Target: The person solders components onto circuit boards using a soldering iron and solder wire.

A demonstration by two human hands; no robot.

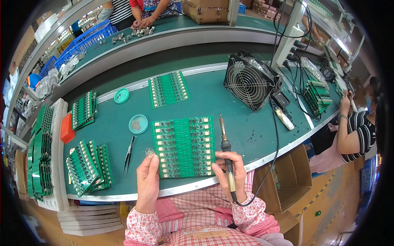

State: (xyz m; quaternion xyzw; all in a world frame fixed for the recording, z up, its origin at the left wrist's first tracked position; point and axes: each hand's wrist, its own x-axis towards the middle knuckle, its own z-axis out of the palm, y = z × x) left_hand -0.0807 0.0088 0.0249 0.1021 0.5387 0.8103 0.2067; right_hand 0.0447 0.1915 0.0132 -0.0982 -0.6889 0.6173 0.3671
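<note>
Green bench (207,92), circuit board (184,148), tan floor (347,184)

I'm looking down on a green-topped table (207,98) edged with a pale metal strip, its front edge bowed by the fisheye. Beyond it I make out a second green table (174,25), where a cardboard carton (205,12) sits, with blue plastic crates (88,40) at its left. A white upright post (288,46) rises at the table's far side on my right, and near the rim I catch a bright light tube (342,46). Below, the tan floor (324,211) carries yellow-and-black striped tape (308,201), near an open cardboard box (292,175).
</note>
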